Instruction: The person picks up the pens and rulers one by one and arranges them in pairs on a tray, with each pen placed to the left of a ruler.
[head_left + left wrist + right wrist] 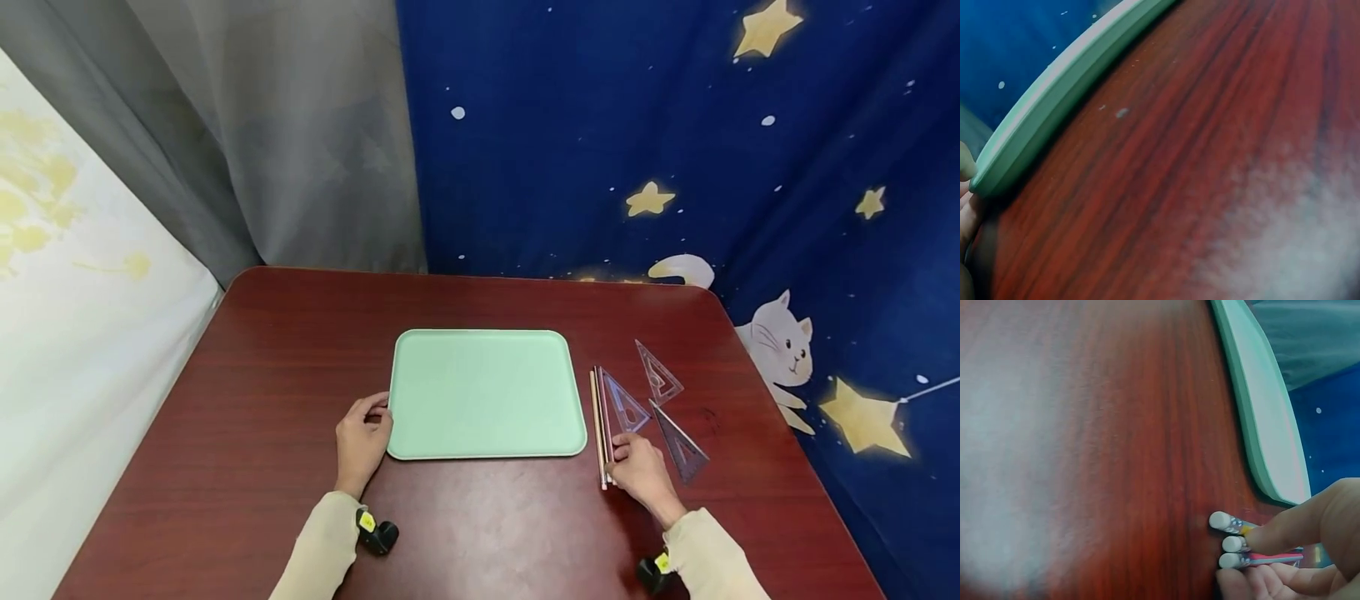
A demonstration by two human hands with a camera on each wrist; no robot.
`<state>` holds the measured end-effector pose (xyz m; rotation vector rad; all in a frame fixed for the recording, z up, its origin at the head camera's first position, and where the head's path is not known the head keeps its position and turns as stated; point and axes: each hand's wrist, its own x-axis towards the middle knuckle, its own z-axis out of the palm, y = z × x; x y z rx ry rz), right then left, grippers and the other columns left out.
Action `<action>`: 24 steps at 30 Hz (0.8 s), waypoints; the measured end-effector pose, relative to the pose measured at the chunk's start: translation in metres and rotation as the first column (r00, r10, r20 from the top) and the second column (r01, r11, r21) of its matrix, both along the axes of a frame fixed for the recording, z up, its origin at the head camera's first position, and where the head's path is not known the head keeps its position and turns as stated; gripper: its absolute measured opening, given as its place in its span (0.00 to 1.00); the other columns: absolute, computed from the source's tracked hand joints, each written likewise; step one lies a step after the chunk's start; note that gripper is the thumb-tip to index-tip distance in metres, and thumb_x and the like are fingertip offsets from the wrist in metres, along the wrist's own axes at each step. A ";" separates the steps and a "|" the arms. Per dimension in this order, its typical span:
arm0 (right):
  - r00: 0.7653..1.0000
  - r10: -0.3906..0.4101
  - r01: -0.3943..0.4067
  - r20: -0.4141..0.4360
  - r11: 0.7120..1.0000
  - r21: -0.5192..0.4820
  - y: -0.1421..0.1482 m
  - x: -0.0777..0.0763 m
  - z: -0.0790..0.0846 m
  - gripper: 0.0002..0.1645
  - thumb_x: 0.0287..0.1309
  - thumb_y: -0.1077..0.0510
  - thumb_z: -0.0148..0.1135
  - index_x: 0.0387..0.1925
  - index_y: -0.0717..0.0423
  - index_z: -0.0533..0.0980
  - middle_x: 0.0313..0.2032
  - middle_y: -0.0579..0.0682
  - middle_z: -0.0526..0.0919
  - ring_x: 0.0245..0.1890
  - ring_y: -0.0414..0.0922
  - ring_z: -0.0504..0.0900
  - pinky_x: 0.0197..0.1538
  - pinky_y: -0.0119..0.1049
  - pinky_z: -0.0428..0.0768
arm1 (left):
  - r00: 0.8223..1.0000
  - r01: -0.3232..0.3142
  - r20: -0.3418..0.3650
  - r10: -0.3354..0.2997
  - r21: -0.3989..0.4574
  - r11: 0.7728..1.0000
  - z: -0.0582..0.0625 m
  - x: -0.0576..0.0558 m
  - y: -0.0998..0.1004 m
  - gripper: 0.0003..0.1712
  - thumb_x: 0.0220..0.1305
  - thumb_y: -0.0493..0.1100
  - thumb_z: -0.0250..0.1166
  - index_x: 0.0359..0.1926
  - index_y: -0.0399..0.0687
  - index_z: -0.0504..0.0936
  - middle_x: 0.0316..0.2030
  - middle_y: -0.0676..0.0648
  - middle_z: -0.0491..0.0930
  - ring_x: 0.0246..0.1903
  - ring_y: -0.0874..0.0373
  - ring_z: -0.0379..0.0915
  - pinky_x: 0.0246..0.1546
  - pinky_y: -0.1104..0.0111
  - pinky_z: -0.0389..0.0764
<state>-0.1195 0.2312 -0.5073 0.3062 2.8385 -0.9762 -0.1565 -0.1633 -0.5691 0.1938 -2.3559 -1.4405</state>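
Observation:
A pale green tray lies on the table, its corners rounded. At its left edge my left hand holds the rim; in the left wrist view, fingers show on both sides of the tray's corner. To the right of the tray, three pencils with white eraser ends lie side by side. My right hand is at their near end. In the right wrist view its thumb lies over the middle pencil, and its other fingers curl beside the pink pencil, pinching it.
Three clear set squares lie right of the pencils: a bluish one beside them, one farther back, and one near my right wrist. The reddish-brown table ends at grey and blue star-patterned curtains.

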 end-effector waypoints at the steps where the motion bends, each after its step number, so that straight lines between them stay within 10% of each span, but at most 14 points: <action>1: 1.000 -0.009 0.009 0.008 1.000 -0.021 0.000 0.000 0.001 0.23 0.38 0.69 0.64 0.43 0.71 0.75 0.28 0.56 0.82 0.19 0.40 0.78 0.24 0.33 0.76 | 1.000 0.004 -0.006 -0.004 -0.001 1.000 0.000 0.000 0.000 0.15 0.58 0.32 0.61 0.46 0.43 0.84 0.36 0.46 0.82 0.28 0.63 0.78 0.28 0.82 0.74; 24: 0.982 -0.103 0.136 0.159 0.968 -0.211 0.001 -0.004 0.003 0.18 0.41 0.71 0.65 0.38 0.75 0.74 0.29 0.59 0.80 0.20 0.41 0.78 0.22 0.36 0.81 | 1.000 0.008 -0.023 -0.008 0.002 1.000 -0.001 0.003 0.000 0.13 0.59 0.32 0.60 0.45 0.43 0.84 0.37 0.46 0.82 0.27 0.61 0.78 0.27 0.82 0.74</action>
